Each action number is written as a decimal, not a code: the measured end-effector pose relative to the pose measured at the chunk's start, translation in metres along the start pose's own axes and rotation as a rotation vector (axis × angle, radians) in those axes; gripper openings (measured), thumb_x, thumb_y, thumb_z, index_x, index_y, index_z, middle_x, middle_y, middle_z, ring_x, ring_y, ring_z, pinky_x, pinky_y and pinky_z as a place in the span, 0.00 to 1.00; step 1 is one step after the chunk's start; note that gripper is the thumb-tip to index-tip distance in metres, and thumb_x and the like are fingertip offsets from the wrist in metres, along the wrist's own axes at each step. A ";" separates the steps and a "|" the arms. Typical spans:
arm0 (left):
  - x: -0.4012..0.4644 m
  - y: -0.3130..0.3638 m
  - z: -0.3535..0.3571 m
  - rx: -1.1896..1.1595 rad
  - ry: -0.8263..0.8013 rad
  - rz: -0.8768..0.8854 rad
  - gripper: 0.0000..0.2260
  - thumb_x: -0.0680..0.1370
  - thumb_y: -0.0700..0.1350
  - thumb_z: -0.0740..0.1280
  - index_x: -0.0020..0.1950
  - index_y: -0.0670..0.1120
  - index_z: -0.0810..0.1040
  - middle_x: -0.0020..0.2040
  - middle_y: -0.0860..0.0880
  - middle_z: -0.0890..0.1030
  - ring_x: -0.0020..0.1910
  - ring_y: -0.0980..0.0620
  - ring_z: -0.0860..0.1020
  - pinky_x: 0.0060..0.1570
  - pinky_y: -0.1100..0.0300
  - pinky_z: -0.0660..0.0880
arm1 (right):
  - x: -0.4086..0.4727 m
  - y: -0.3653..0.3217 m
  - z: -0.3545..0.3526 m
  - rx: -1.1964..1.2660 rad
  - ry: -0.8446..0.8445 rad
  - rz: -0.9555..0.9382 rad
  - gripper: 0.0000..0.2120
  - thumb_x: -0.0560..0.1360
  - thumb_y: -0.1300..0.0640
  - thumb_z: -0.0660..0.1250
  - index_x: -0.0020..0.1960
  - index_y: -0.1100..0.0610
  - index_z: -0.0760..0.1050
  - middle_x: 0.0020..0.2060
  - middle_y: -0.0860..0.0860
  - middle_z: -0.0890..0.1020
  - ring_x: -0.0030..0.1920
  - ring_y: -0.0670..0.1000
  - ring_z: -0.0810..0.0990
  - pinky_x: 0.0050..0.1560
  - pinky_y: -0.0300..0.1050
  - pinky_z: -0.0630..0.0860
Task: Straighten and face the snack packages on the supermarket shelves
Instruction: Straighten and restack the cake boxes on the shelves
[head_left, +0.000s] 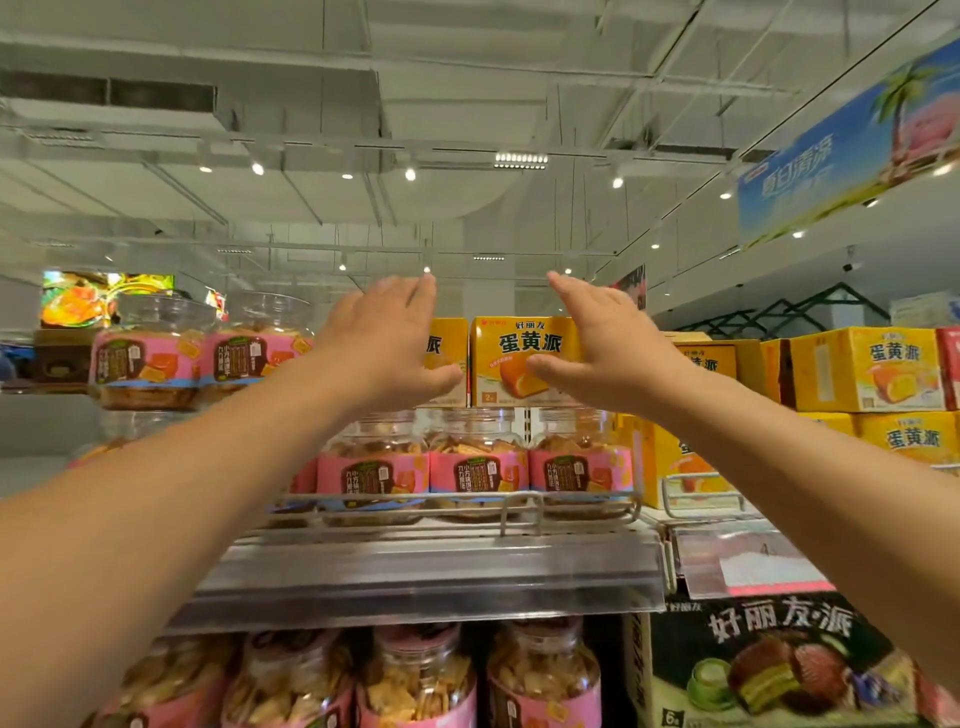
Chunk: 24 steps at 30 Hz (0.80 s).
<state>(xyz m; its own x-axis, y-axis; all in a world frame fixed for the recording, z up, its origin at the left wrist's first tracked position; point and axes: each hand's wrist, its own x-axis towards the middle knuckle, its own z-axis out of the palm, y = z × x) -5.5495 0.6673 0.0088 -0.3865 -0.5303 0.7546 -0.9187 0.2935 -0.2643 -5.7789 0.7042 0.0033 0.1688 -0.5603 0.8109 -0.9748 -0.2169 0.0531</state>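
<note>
From the head camera, you've got both arms stretched up to the top tier. Your left hand (387, 345) and right hand (605, 345) frame the yellow egg-yolk pie box (522, 358), which stands face-out on top of the clear biscuit jars (478, 462). Fingers on both hands are straight and held together, thumbs splayed out toward the box front. Neither hand pinches anything; whether your palms touch the box sides, I can't tell.

A second yellow box (447, 358) sits just behind your left hand, mostly hidden.

Now the risks. That box is perched on jar lids, not on a flat shelf, so squeeze unevenly and it likely tips backward or skids off a lid edge. Push too hard from the left and you may knock the hidden neighbour out of line. You're reaching overhead at full stretch, so control looks weak; a slip could bring the box down over the wire shelf rail (519, 506).

To the right, stacked yellow cartons (878, 369) stand near your right forearm; swing wide and you could shove them askew.
</note>
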 end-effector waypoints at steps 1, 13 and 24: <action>0.002 -0.002 0.002 0.028 -0.045 -0.009 0.42 0.73 0.69 0.61 0.77 0.44 0.56 0.74 0.45 0.64 0.73 0.45 0.62 0.72 0.45 0.61 | 0.003 0.001 0.001 -0.012 -0.039 0.014 0.44 0.72 0.36 0.66 0.79 0.49 0.47 0.77 0.50 0.59 0.75 0.56 0.57 0.73 0.58 0.60; -0.004 -0.016 -0.007 -0.258 0.019 -0.005 0.23 0.71 0.49 0.75 0.58 0.52 0.64 0.51 0.50 0.78 0.46 0.49 0.76 0.42 0.52 0.75 | 0.012 -0.009 -0.008 -0.003 -0.065 0.007 0.31 0.64 0.38 0.75 0.58 0.49 0.64 0.50 0.48 0.75 0.46 0.49 0.74 0.45 0.48 0.77; -0.009 -0.009 -0.019 -0.443 0.249 0.089 0.23 0.71 0.43 0.74 0.65 0.50 0.74 0.53 0.49 0.81 0.49 0.49 0.77 0.48 0.49 0.78 | -0.006 0.004 -0.045 -0.116 0.106 -0.171 0.31 0.72 0.48 0.73 0.72 0.52 0.67 0.62 0.51 0.77 0.59 0.53 0.76 0.55 0.49 0.75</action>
<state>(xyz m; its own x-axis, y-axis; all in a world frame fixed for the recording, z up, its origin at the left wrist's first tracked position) -5.5364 0.6843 0.0158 -0.3815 -0.2985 0.8749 -0.7396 0.6663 -0.0951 -5.7909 0.7431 0.0248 0.3229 -0.4350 0.8406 -0.9445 -0.2048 0.2568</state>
